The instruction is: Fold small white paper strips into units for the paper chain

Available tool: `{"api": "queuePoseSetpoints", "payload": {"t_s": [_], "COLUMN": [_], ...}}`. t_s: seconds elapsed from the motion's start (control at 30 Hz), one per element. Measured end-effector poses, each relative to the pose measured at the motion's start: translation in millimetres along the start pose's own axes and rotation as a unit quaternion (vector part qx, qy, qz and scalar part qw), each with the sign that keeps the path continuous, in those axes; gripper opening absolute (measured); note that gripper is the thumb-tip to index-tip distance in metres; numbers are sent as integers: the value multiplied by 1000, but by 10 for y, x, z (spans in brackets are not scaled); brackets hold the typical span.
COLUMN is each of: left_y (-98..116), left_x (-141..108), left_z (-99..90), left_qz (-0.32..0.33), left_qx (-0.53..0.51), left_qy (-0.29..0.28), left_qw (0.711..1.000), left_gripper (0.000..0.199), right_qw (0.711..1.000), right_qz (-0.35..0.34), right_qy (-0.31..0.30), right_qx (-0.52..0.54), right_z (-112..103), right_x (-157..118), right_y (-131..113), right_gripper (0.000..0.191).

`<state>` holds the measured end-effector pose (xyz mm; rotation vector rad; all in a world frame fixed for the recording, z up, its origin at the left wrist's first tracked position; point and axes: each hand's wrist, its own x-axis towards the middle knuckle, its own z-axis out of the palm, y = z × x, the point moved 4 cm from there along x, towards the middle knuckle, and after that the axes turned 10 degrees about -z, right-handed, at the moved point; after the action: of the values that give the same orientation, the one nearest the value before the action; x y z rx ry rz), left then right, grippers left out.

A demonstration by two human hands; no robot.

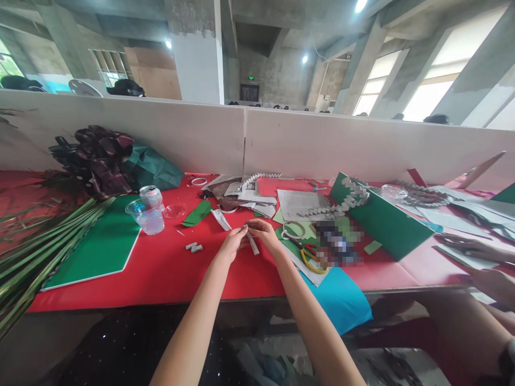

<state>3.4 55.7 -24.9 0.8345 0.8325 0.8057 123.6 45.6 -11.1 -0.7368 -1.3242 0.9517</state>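
A narrow folded paper strip [253, 245] hangs below my fingers, pale with what looks like print on it. My left hand [233, 241] pinches its upper end, thumb and fingertips pressed together. Touching it from the other side, my right hand [263, 234] has its fingers curled around the same end. The exact fold between the fingertips is hidden. Several small folded paper pieces [194, 247] lie on the red tabletop [173, 273] to the left. Just beyond my hands lies a loose paper strip [221, 219].
A plastic cup [149, 220] and a can [151, 196] stand left, beside palm leaves [80, 220] and a green board [100, 252]. Yellow-handled pliers [311, 261], blue paper [341, 300] and an upright green board [386, 225] are right. A co-worker's hands [491, 273] rest far right.
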Motion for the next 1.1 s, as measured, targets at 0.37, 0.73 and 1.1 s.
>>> {"api": "queuePoseSetpoints", "payload": {"t_s": [0.37,0.73,1.1], "left_y": [208,150,156], "left_x": [-82,-59,-96], "left_z": [-87,-38,-18], "left_qz": [158,91,70], "left_qx": [23,67,78], "left_qy": [137,137,139], "left_qw": [978,984,985], "left_gripper": [32,20,18], "right_qw": [978,789,779], "right_qz": [-46,47,91], "right_qy": [51,249,229], "right_qx": [-195,-560,-577], "right_z": [15,-1360,-1368], "right_x": [-18,-161,-409], "right_y": [-98,-726,-858], "right_gripper": [20,23,30]}}
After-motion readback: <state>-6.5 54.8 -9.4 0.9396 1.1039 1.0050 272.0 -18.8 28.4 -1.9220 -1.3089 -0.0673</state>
